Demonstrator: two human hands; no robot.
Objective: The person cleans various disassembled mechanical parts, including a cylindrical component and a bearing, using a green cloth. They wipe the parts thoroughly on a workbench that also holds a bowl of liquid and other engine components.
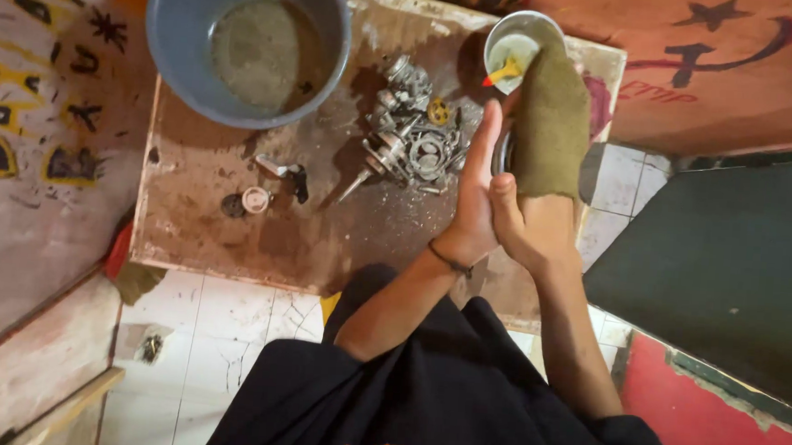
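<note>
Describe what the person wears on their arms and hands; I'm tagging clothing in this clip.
Both forearms are bare. The left hand has a thin dark band at the wrist. The right hand shows no glove, ring or watch. Black short sleeves, black shirt with orange print.

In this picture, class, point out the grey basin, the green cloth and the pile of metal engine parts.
grey basin (175,17): head view, on its left inner wall.
green cloth (551,122): head view, on its middle.
metal engine parts (415,137): head view, on the pile's centre.

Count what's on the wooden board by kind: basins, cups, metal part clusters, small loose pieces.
Basins: 1, grey-blue basin
Cups: 1, white cup
Metal part clusters: 1, carburetor parts
Small loose pieces: 3, round cap, dark disc, small fitting
Total: 6
</note>
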